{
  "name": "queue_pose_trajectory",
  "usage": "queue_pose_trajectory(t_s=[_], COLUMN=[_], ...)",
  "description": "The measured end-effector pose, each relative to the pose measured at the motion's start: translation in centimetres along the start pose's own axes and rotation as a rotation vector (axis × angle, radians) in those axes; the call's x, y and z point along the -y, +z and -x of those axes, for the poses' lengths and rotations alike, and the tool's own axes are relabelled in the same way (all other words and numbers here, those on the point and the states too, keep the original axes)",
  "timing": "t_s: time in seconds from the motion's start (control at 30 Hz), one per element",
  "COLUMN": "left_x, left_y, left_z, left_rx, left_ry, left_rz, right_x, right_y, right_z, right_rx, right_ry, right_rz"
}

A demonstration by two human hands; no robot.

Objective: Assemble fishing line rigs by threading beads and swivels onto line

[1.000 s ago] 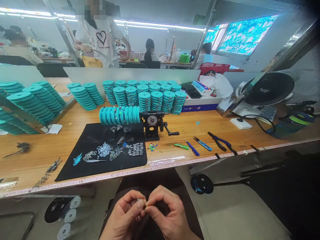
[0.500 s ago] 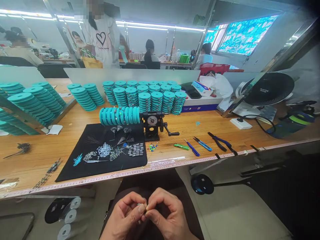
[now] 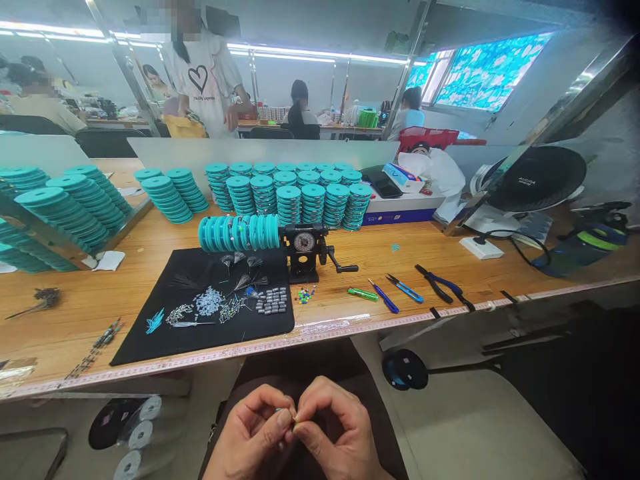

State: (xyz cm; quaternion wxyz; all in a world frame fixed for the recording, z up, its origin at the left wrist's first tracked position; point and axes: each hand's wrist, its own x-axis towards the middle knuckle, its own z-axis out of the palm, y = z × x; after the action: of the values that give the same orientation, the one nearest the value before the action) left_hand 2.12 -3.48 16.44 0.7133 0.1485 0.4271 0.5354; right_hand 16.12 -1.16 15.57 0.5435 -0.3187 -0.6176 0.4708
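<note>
My left hand [image 3: 257,430] and my right hand [image 3: 336,427] meet over my lap, below the table's front edge. Thumb and forefinger of each are pinched together, tip against tip. Between them is something tiny, mostly covered by the fingers; a speck of light blue shows at the left fingertips. Beyond them on the table lies a black mat [image 3: 200,340] with small parts: pale blue beads [image 3: 209,302], grey cylinders [image 3: 273,300], light-blue sleeves [image 3: 155,321] and metal bits. Behind the mat stands a black hand-cranked winder [image 3: 304,247] carrying a row of turquoise spools [image 3: 239,232].
Stacked turquoise spools [image 3: 313,200] line the back. To the right lie a green tube [image 3: 363,294], a blue pen-like tool [image 3: 384,297], snips [image 3: 406,289] and pliers [image 3: 443,285]. A measuring tape [image 3: 200,353] edges the table. A fan [image 3: 535,180] stands right; a person [image 3: 205,80] stands beyond the partition.
My hands stay nearly in place, with only a slight shift at the fingertips. Across the partition, the standing person has lowered an arm and moved a little.
</note>
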Motion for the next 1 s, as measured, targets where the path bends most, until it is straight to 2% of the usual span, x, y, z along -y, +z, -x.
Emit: queue_pose_trajectory(t_s=[0.27, 0.37, 0.47, 0.53, 0.67, 0.77, 0.87, 0.93, 1.0], left_x=[0.0, -0.2, -0.5, -0.7, -0.4, 0.1, 0.3, -0.1, -0.8], left_y=[0.2, 0.0, -0.2, -0.3, -0.3, -0.4, -0.9, -1.4, -1.8], left_z=[0.1, -0.1, -0.3, -0.3, -0.2, 0.0, -0.2, -0.5, -0.9], left_rx=[-0.035, -0.114, -0.201, -0.226, -0.257, -0.232, -0.195, -0.058, 0.142], left_ry=[0.013, 0.051, 0.116, 0.166, 0.286, 0.444, 0.710, 0.924, 1.116], left_rz=[-0.016, -0.029, -0.074, -0.132, -0.333, -0.511, -0.699, -0.843, -1.005], right_x=[0.1, -0.3, -1.9, -3.7, -7.4, -8.8, -8.0, -6.2, -4.1], right_y=[0.2, -0.7, -2.6, -3.9, -5.7, -6.0, -5.6, -4.8, -3.5], right_z=[0.2, -0.5, -2.5, -4.4, -7.9, -9.3, -9.3, -8.4, -6.8], right_rx=[0.011, 0.012, -0.038, -0.051, -0.016, -0.003, -0.016, -0.025, 0.012], right_ry=[-0.014, 0.025, 0.054, 0.023, -0.005, -0.016, -0.014, -0.019, 0.004], right_rz=[0.005, 0.060, 0.317, 0.543, 0.683, 0.726, 0.722, 0.703, 0.595])
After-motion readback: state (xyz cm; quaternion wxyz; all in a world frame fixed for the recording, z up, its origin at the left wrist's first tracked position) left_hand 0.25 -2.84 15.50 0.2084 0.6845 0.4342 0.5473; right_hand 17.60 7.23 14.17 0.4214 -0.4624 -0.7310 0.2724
